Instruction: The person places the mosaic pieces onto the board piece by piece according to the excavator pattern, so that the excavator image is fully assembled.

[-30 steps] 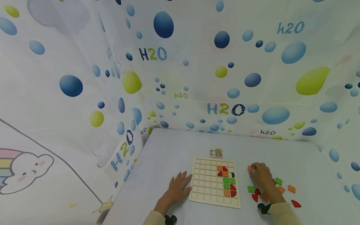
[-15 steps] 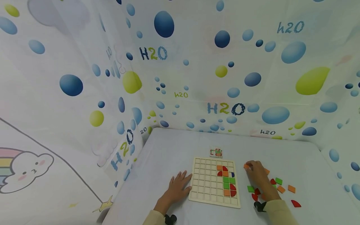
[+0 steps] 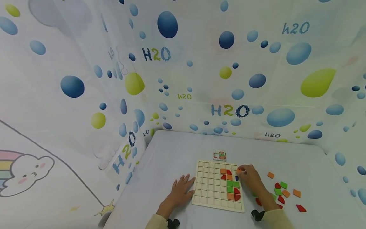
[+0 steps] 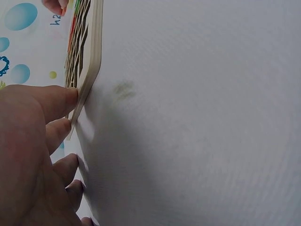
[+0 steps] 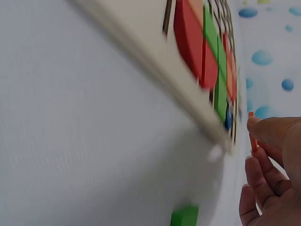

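Observation:
My right hand (image 3: 252, 179) pinches a small orange square tile (image 5: 253, 133) between thumb and fingertip, at the upper right edge of a wooden grid board (image 3: 208, 190). Orange, red, green and blue pieces fill several cells on the board's right side; a dark blue piece (image 5: 228, 118) sits near the far right edge, close to the right hand. With fingers spread, my left hand (image 3: 180, 190) rests by the board's left edge. In the left wrist view its thumb and index fingertip touch the board's side (image 4: 89, 77).
Loose orange, red and green pieces lie right of the board, among them an orange tile (image 3: 270, 175) and a red quarter-circle (image 3: 301, 208). A small pattern card (image 3: 219, 155) lies beyond the board. Patterned curtains (image 3: 200, 63) surround the white table (image 3: 171, 149).
My right hand has moved left from the loose pieces to the board's right edge, carrying the orange tile. The left hand has stayed in place.

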Demonstrator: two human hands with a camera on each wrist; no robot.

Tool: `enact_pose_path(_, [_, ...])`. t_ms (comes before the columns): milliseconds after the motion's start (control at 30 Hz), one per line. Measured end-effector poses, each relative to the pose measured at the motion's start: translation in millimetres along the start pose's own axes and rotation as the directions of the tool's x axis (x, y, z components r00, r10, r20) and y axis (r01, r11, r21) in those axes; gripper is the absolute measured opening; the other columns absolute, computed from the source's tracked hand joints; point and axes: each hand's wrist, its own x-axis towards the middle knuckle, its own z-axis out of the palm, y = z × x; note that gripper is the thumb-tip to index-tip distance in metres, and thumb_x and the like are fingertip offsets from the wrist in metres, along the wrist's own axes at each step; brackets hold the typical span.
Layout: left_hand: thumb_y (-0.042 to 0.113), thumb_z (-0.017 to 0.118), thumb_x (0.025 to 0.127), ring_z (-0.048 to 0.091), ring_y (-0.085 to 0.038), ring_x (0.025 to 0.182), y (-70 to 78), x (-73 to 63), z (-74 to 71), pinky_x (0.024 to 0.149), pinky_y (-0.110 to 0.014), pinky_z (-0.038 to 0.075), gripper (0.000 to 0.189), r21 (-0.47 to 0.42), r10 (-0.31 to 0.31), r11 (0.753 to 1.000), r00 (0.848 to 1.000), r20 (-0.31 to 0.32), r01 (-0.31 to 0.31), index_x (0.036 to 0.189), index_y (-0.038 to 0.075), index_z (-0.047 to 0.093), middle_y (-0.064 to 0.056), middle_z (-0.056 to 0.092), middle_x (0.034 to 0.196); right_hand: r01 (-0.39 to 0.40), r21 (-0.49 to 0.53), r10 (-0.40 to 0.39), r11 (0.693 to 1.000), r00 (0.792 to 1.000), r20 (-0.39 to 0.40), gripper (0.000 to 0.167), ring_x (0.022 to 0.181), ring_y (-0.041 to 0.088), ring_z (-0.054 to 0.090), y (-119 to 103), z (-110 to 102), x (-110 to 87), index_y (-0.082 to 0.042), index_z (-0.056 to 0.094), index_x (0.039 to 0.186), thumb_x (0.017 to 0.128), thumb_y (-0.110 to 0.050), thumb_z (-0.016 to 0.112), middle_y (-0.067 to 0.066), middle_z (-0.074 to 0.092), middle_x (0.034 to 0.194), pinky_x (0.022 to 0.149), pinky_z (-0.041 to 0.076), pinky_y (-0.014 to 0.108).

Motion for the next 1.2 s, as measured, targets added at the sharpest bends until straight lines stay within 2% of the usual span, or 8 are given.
enact_pose_path(100, [0.036, 0.058, 0.107, 0.027, -0.048, 0.157, 4.0, -1.1, -5.1, 0.122, -0.075, 0.016, 0.058, -0.015, 0.01, 1.0, 1.0, 0.008, -0.01, 0.161, 0.018, 0.046, -0.019, 0.036, 0.169, 0.097, -0.044, -0.096, 0.994, 0.995, 0.018, 0.029, 0.106, 0.03, 0.063, -12, 8, -7.3, -0.002, 0.069, 0.127, 0.102, -0.017, 0.069, 0.016, 0.063, 0.121, 0.09, 0.054, 0.055])
enact_pose_path(233, [0.035, 0.058, 0.107, 0.026, -0.048, 0.157, 7.1, -1.9, -8.9, 0.122, -0.075, 0.015, 0.057, -0.018, 0.012, 1.0, 1.0, 0.013, -0.012, 0.161, 0.017, 0.046, -0.019, 0.035, 0.169, 0.237, -0.134, -0.234, 0.962, 0.971, 0.04, 0.022, 0.105, 0.032, 0.062, -25, 22, -18.0, -0.007, 0.072, 0.12, 0.1, -0.018, 0.073, 0.011, 0.065, 0.116, 0.084, 0.052, 0.058])
enact_pose_path(400, [0.033, 0.059, 0.107, 0.028, -0.05, 0.156, 8.9, -2.2, -11.6, 0.121, -0.076, 0.017, 0.057, -0.016, 0.025, 1.0, 1.0, 0.004, -0.025, 0.16, 0.015, 0.047, -0.021, 0.037, 0.168, 0.311, -0.222, -0.31, 0.924, 0.95, 0.039, 0.026, 0.108, 0.035, 0.063, -34, 36, -27.8, -0.011, 0.07, 0.121, 0.098, -0.021, 0.077, 0.009, 0.067, 0.118, 0.085, 0.053, 0.062])
enact_pose_path(733, [0.035, 0.059, 0.106, 0.028, -0.048, 0.156, 7.3, -1.3, -8.2, 0.122, -0.075, 0.017, 0.058, -0.008, 0.008, 1.0, 1.0, 0.014, -0.008, 0.16, 0.017, 0.047, -0.019, 0.037, 0.169, 0.33, -0.249, -0.332, 0.91, 0.943, 0.033, 0.01, 0.094, 0.018, 0.056, -39, 43, -34.5, -0.022, 0.072, 0.096, 0.094, -0.019, 0.081, -0.004, 0.068, 0.105, 0.072, 0.045, 0.042])
enact_pose_path(867, [0.037, 0.056, 0.107, 0.027, -0.05, 0.156, 1.5, -0.8, -2.8, 0.121, -0.076, 0.016, 0.058, -0.024, 0.029, 0.999, 1.0, -0.009, -0.03, 0.161, 0.018, 0.045, -0.02, 0.036, 0.169, 0.328, -0.28, -0.332, 0.902, 0.943, 0.036, 0.01, 0.092, 0.017, 0.056, -40, 42, -35.7, -0.023, 0.073, 0.095, 0.093, -0.017, 0.082, -0.006, 0.07, 0.104, 0.073, 0.046, 0.042])
enact_pose_path(1067, [0.037, 0.059, 0.106, 0.027, -0.043, 0.159, -11.4, 6.3, 8.7, 0.124, -0.072, 0.016, 0.058, -0.006, 0.006, 1.0, 1.0, -0.017, -0.006, 0.161, 0.021, 0.047, -0.014, 0.036, 0.17, 0.347, -0.305, -0.362, 0.887, 0.932, 0.006, 0.011, 0.096, 0.021, 0.061, -42, 37, -36.9, -0.021, 0.075, 0.096, 0.091, -0.016, 0.084, -0.003, 0.069, 0.105, 0.074, 0.047, 0.044])
enact_pose_path(1133, [0.037, 0.059, 0.106, 0.026, -0.043, 0.159, -10.4, 6.0, 8.2, 0.125, -0.072, 0.015, 0.058, -0.011, -0.005, 1.0, 1.0, -0.004, 0.004, 0.161, 0.02, 0.046, -0.014, 0.035, 0.171, 0.332, -0.298, -0.351, 0.895, 0.936, -0.012, 0.011, 0.099, 0.025, 0.062, -38, 31, -34.7, -0.02, 0.075, 0.099, 0.092, -0.017, 0.083, 0.001, 0.068, 0.108, 0.076, 0.05, 0.048])
enact_pose_path(1200, [0.036, 0.059, 0.106, 0.025, -0.044, 0.159, -6.3, 3.6, 4.7, 0.125, -0.072, 0.015, 0.059, -0.011, -0.009, 1.0, 1.0, 0.01, 0.009, 0.161, 0.02, 0.046, -0.015, 0.034, 0.171, 0.281, -0.275, -0.302, 0.919, 0.953, -0.036, 0.015, 0.106, 0.034, 0.064, -31, 21, -30.9, -0.015, 0.075, 0.107, 0.094, -0.018, 0.081, 0.008, 0.068, 0.114, 0.082, 0.052, 0.056])
